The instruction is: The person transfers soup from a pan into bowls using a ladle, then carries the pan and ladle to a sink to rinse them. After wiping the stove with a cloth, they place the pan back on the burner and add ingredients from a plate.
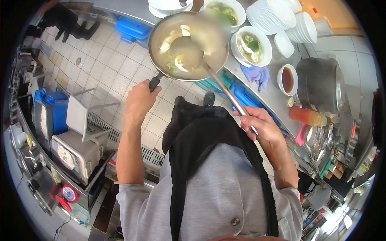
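My left hand is closed round the black handle of a pan that holds pale broth with white pieces and greens. In my right hand is the long metal handle of a ladle, its bowl over the broth inside the pan. Steam blurs part of the pan's right side. Just right of the pan stands a white bowl of soup with green vegetables and white pieces. Behind it is another white bowl with greens, partly hidden by steam.
Stacked white plates stand at the counter's back. A purple cloth, a bowl of brown sauce, a large dark pot and a bottle of orange-red liquid line the right counter. A person in dark clothing is at far left.
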`<move>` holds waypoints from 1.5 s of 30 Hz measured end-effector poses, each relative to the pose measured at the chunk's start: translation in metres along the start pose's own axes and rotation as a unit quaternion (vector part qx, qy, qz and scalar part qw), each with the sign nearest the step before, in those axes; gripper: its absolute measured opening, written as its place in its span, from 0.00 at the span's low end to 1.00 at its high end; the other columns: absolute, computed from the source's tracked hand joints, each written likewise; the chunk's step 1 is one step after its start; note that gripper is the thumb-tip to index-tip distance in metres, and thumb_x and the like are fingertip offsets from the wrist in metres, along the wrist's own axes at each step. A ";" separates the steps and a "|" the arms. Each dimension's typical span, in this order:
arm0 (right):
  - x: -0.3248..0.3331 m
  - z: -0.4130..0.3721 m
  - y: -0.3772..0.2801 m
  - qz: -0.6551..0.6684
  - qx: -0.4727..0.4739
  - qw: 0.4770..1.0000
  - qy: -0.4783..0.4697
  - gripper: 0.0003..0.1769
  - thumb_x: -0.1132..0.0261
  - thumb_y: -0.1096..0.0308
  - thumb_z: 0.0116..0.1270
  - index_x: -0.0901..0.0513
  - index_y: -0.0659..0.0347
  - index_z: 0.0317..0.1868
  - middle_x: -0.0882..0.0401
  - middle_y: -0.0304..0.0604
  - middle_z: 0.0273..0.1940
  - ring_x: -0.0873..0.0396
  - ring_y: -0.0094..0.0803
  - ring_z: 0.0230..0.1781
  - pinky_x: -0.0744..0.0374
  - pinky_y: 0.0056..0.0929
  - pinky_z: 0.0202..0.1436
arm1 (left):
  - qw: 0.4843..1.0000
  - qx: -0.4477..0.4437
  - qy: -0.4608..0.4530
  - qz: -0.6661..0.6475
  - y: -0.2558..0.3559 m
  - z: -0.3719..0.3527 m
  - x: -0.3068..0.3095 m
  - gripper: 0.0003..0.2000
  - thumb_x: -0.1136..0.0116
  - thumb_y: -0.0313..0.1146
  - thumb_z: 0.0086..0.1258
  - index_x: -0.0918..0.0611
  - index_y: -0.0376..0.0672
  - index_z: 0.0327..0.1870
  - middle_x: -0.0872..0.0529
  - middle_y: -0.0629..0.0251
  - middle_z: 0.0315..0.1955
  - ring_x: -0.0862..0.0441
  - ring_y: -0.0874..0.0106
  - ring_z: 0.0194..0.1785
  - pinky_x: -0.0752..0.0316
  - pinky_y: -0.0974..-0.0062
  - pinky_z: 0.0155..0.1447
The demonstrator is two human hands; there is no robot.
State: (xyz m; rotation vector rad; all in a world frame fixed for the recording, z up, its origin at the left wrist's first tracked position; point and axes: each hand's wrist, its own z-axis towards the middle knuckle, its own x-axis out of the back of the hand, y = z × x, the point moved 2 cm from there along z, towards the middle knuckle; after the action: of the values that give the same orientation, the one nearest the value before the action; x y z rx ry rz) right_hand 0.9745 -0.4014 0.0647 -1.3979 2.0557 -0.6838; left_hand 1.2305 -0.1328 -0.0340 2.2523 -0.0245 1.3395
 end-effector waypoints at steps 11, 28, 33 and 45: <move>0.002 -0.012 -0.011 0.144 -0.030 0.988 -0.042 0.22 0.39 0.65 0.75 0.20 0.76 0.59 0.26 0.35 0.26 0.35 0.18 0.12 0.37 0.22 0.14 | 1.000 0.011 -0.022 -0.010 0.002 0.000 0.001 0.20 0.32 0.47 0.70 0.15 0.35 0.42 0.12 0.42 0.34 0.13 0.43 0.44 0.21 0.48 0.49; 0.039 -0.033 -0.037 0.309 0.125 0.942 -0.032 0.25 0.45 0.66 0.79 0.28 0.83 0.63 0.27 0.36 0.27 0.37 0.15 0.09 0.38 0.19 0.08 | 1.000 -0.014 0.002 -0.013 -0.005 0.004 -0.003 0.21 0.31 0.49 0.69 0.16 0.35 0.38 0.13 0.43 0.31 0.14 0.43 0.40 0.23 0.49 0.44; 0.051 -0.007 -0.061 0.354 0.156 0.921 -0.036 0.26 0.46 0.65 0.81 0.31 0.81 0.67 0.27 0.35 0.28 0.35 0.15 0.13 0.35 0.19 0.13 | 1.000 0.003 -0.022 -0.013 0.000 0.004 0.001 0.20 0.31 0.48 0.70 0.17 0.35 0.40 0.12 0.42 0.33 0.14 0.43 0.42 0.22 0.48 0.46; 0.076 0.092 -0.089 -0.102 0.171 0.961 0.192 0.13 0.34 0.64 0.73 0.20 0.66 0.36 0.25 0.37 0.22 0.28 0.25 0.16 0.31 0.29 0.21 | 1.000 0.005 -0.016 0.001 -0.004 0.006 0.001 0.20 0.31 0.49 0.70 0.17 0.36 0.40 0.12 0.44 0.33 0.14 0.43 0.42 0.22 0.48 0.46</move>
State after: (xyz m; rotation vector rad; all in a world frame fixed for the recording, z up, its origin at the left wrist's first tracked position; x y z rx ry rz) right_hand 1.0735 -0.5114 0.0473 -1.3609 1.9535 -1.4228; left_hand 1.2369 -0.1311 -0.0368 2.2830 -0.0314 1.3065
